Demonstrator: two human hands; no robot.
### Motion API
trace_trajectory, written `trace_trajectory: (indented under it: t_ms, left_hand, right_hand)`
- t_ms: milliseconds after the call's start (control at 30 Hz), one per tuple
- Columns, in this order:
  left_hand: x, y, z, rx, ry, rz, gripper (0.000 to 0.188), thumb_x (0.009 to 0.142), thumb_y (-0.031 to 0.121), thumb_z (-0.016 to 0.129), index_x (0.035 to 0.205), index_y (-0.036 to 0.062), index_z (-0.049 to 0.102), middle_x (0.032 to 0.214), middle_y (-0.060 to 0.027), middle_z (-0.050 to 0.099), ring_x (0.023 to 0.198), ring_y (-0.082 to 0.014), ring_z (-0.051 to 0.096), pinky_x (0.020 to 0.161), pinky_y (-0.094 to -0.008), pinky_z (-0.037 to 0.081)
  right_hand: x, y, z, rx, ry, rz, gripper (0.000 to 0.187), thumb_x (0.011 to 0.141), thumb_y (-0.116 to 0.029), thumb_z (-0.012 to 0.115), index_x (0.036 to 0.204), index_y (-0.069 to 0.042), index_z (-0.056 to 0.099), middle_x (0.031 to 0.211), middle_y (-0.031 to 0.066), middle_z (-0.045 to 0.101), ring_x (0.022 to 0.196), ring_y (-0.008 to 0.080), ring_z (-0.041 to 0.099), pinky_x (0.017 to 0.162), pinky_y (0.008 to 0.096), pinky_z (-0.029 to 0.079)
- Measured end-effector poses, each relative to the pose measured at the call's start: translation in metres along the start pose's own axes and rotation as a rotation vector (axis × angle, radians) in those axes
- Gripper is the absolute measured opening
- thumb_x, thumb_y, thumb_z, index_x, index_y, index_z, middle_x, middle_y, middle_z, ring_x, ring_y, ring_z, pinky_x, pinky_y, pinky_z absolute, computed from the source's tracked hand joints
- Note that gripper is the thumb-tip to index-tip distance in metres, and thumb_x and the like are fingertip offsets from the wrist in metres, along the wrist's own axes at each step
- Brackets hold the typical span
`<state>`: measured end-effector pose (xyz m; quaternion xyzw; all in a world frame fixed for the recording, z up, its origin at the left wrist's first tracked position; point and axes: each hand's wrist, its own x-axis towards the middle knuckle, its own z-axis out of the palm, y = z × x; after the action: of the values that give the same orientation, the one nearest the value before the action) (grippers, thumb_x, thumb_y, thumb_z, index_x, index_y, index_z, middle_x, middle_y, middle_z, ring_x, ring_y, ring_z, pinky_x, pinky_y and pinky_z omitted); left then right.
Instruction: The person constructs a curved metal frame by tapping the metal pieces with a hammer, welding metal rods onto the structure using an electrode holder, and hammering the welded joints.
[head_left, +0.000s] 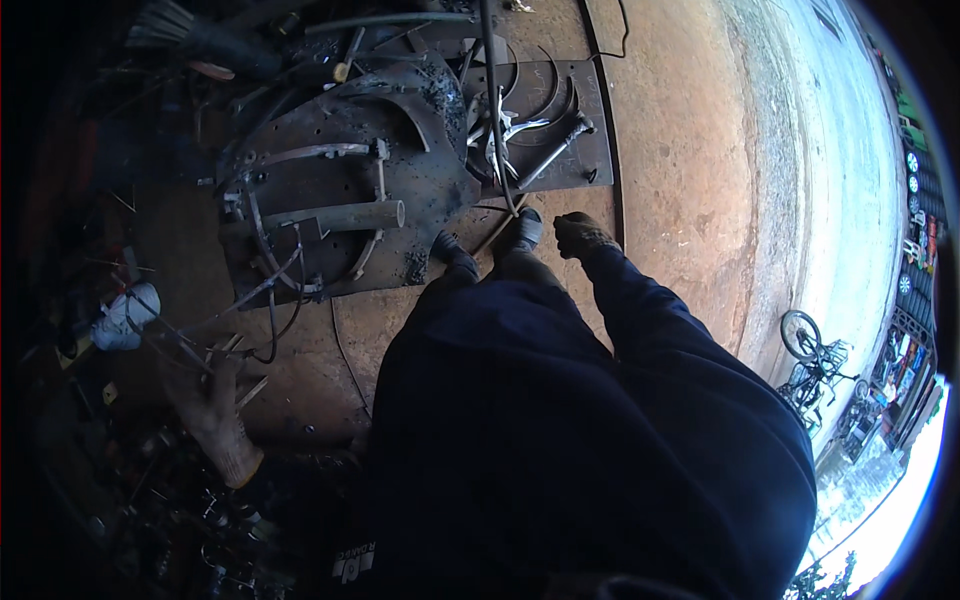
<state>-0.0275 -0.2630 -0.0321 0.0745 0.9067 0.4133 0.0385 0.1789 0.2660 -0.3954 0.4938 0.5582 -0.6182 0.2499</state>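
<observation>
1. Bent dark rods (272,325) reach from the near left edge of a dark metal plate (445,190) down toward the fingers of the left hand (212,410)
2. That hand wears a pale glove and is blurred at the fingers; I cannot tell whether they are clamped on the rods or apart
3. Right hand (582,237), in a brownish glove, hangs beside a shoe (527,232), fingers curled together; whether they enclose anything, I cannot tell
4. Across the plate lie a pipe (350,216) and a curved bar (312,152)
5. Adjoining it, a smaller plate (590,170) bears a pale-handled tool (552,156)
6. Far right stands a bicycle (812,360)
</observation>
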Motion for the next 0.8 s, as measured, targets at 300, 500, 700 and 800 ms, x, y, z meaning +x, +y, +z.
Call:
trace_trajectory:
  t_ms: [300,500,700,800]
  left_hand:
    - [0.002,0.052,0.006,0.434,0.018,0.025,0.088,0.086,0.020,0.077,0.154,-0.0078,0.027,0.153,-0.0253,0.038,0.143,-0.0334,0.037,0.118,-0.0419,0.028]
    - [-0.002,0.082,0.035,0.431,0.035,-0.061,0.091,0.083,0.025,0.080,0.152,-0.0083,0.032,0.152,-0.0239,0.039,0.143,-0.0319,0.038,0.118,-0.0419,0.030]
    - [-0.015,0.054,0.018,0.871,-0.074,0.079,0.089,0.084,0.021,0.078,0.153,-0.0079,0.030,0.151,-0.0216,0.041,0.138,-0.0312,0.043,0.116,-0.0408,0.032]
    - [-0.019,0.095,0.059,0.634,0.049,-0.123,0.089,0.085,0.018,0.076,0.155,-0.0069,0.027,0.151,-0.0215,0.042,0.137,-0.0318,0.044,0.115,-0.0406,0.033]
  right_hand:
    - [0.065,-0.004,0.046,-0.465,0.025,-0.213,0.042,0.089,-0.041,0.066,0.101,-0.001,0.071,0.092,0.0172,0.071,0.085,0.0290,0.070,0.075,0.0420,0.054]
    - [0.073,-0.041,0.058,-0.550,0.001,-0.363,0.048,0.088,-0.044,0.065,0.116,-0.005,0.071,0.107,0.0204,0.073,0.105,0.0367,0.068,0.091,0.0462,0.050]
    - [0.068,-0.073,0.037,-0.604,0.020,-0.380,0.046,0.088,-0.045,0.065,0.116,-0.008,0.072,0.108,0.0202,0.073,0.105,0.0363,0.068,0.091,0.0464,0.051]
    - [0.081,-0.071,0.025,-0.639,0.009,-0.408,0.044,0.089,-0.045,0.062,0.112,-0.009,0.073,0.108,0.0198,0.072,0.105,0.0381,0.068,0.090,0.0467,0.051]
